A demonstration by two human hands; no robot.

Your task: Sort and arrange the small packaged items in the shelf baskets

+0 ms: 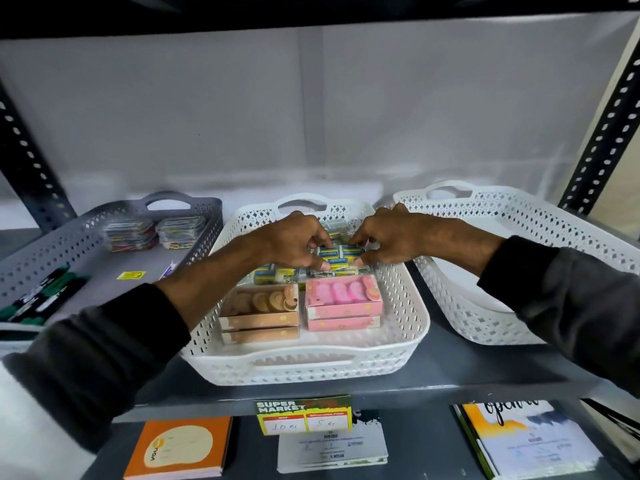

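Note:
A white lattice basket (408,327) stands in the middle of the shelf. At its back lie several small blue and yellow packets (341,256) in clear wrap. My left hand (291,242) and my right hand (391,237) both reach into the basket and pinch these packets with their fingertips from either side. In front of the packets sit a stack of brown boxes (259,313) on the left and a stack of pink boxes (343,303) on the right. Part of the packets is hidden under my fingers.
A grey basket (194,206) on the left holds clear cases of coloured clips (156,233) and dark pens (45,292). A white basket (485,320) stands at the right. A price tag (304,415) hangs on the shelf edge, with notebooks (180,448) on the shelf below.

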